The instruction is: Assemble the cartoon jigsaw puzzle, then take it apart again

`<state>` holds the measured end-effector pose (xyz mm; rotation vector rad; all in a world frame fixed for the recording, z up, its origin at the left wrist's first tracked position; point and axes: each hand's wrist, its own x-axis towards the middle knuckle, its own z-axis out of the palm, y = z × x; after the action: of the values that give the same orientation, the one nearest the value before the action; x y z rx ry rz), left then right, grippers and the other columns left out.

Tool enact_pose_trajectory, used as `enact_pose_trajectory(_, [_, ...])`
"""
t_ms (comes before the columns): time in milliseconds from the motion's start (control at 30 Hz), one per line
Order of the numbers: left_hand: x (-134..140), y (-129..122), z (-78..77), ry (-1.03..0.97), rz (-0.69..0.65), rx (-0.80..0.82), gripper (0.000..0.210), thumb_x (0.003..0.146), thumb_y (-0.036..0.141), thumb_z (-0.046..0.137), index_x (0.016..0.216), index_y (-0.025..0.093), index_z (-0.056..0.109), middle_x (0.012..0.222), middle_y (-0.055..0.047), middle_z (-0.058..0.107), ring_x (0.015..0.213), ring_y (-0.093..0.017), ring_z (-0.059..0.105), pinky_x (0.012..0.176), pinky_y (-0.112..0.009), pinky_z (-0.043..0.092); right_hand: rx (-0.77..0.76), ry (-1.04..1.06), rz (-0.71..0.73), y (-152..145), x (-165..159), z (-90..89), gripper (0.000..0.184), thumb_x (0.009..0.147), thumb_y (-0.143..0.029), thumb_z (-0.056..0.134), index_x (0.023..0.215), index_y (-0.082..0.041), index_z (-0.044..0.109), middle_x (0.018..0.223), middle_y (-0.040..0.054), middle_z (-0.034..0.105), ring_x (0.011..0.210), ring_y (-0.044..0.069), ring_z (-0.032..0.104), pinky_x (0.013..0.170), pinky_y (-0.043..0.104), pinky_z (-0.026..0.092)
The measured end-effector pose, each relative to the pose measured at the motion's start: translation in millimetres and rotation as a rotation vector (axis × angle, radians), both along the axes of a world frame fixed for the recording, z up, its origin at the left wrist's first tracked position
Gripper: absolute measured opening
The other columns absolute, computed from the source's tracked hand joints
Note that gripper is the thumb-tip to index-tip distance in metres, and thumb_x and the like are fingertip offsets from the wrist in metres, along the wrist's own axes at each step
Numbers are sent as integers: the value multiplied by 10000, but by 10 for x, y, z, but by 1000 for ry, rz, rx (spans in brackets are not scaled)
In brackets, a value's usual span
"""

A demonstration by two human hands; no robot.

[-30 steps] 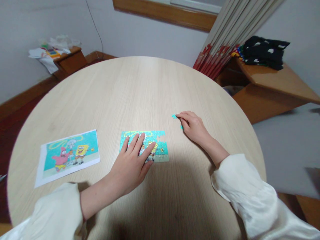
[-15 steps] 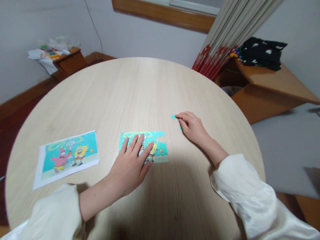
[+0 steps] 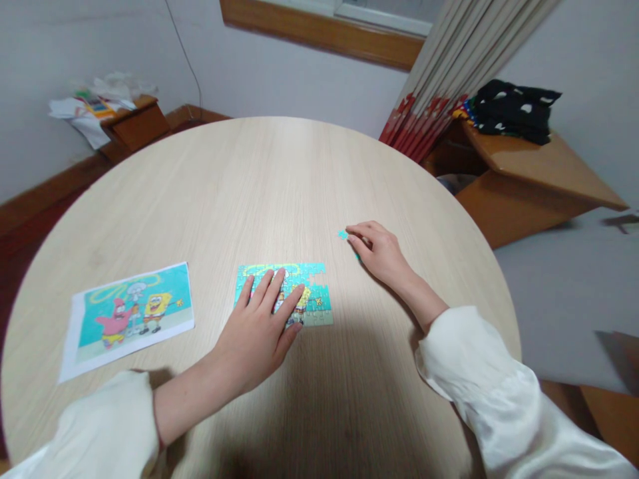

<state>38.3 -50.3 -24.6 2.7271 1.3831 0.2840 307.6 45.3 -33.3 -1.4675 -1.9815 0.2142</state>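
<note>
My left hand [image 3: 254,336] lies flat with its fingers spread over a cartoon jigsaw puzzle [image 3: 319,318], covering its left and middle parts. A gap showing bare table is visible in the puzzle's upper right. To the right of the puzzle, my right hand [image 3: 382,253] has thumb and forefinger closed at the edge of a small turquoise puzzle piece [image 3: 342,234], close to the tabletop. Another turquoise piece [image 3: 357,257] peeks out beneath that hand, mostly hidden. Left of the puzzle is a printed picture [image 3: 134,309] of the same cartoon characters on white paper.
Everything rests on a round, light wooden table [image 3: 269,173]. Beyond it at the right, a wooden cabinet [image 3: 539,173] carries a dark patterned cloth [image 3: 516,110], beside a curtain [image 3: 439,73]. Papers and bags lie on a small wooden stand [image 3: 137,123] at the back left.
My right thumb has moved in toward the forefinger at the turquoise piece. My left hand stays on the puzzle. The whole view has shifted slightly.
</note>
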Motion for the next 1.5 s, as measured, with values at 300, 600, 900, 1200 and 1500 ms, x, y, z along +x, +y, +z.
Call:
enact_pose_trajectory(300, [2,8,30,32,-8,-3,452,949,359,394,1358,187,478,1470,-188,398,1360,-382,348,1073,-596,294,-46,-9,-11,45,-73,13,203,881,-345,558,892,-200,700,868,92,639,828,222,596,745,392,482])
enact_pose_trajectory(600, [-6,10,18,38,-3,-12,458,947,377,400,1363,201,474,1478,-161,400,1368,-363,342,1089,-581,286,15,38,-89,55,-29,94,307,917,-335,461,718,-186,640,742,70,647,732,201,599,727,367,468])
enact_pose_trajectory(900, [2,-1,26,32,3,-8,450,944,352,410,1359,189,473,1483,-168,388,1379,-360,322,1088,-581,283,-308,545,73,-237,-232,244,304,857,-449,584,822,-163,683,716,43,678,655,136,624,664,308,518])
enact_pose_trajectory(1200, [6,1,45,50,-2,-19,467,932,350,446,1371,191,451,1481,-187,380,1372,-376,330,1080,-591,290,-443,375,308,-410,-443,233,166,835,-272,605,885,-193,742,892,64,739,824,167,671,800,342,532])
enact_pose_trajectory(1500, [5,-4,31,19,-9,-17,453,950,345,402,1375,194,438,1499,-174,360,1390,-358,302,1086,-594,277,-431,337,296,-411,-469,194,187,828,-197,581,927,-194,740,939,65,743,862,169,674,809,333,531])
